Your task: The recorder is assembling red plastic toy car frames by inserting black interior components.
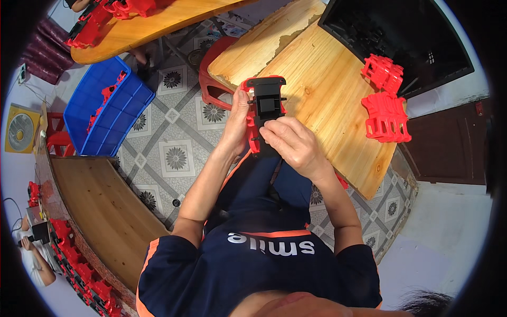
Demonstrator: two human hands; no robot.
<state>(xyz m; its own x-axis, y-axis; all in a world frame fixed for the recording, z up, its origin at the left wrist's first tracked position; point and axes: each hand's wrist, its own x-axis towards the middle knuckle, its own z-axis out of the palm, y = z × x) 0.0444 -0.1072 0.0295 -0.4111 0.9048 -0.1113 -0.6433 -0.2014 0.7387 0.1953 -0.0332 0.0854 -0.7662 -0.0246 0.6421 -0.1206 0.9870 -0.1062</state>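
In front of my body, near the table's front left edge, I hold a red and black plastic assembly [268, 101]. It looks like a toy vehicle chassis: a black frame with a square recess and short pegs at its sides, set against a red shell. My left hand [237, 124] is wrapped around its left side, thumb along the red edge. My right hand [296, 143] is closed on its lower right part, fingertips pressed to the black frame; what lies beneath them is hidden. Two groups of red plastic shells [387, 119] rest on the right of the wooden table [327, 100].
A large dark screen [406, 42] stands behind the table. On the tiled floor at left is a blue crate [119, 127] with red parts inside. A red stool [211, 63], a wooden bench [100, 195] and another table [174, 18] stand around. Another person [39, 259] works at lower left.
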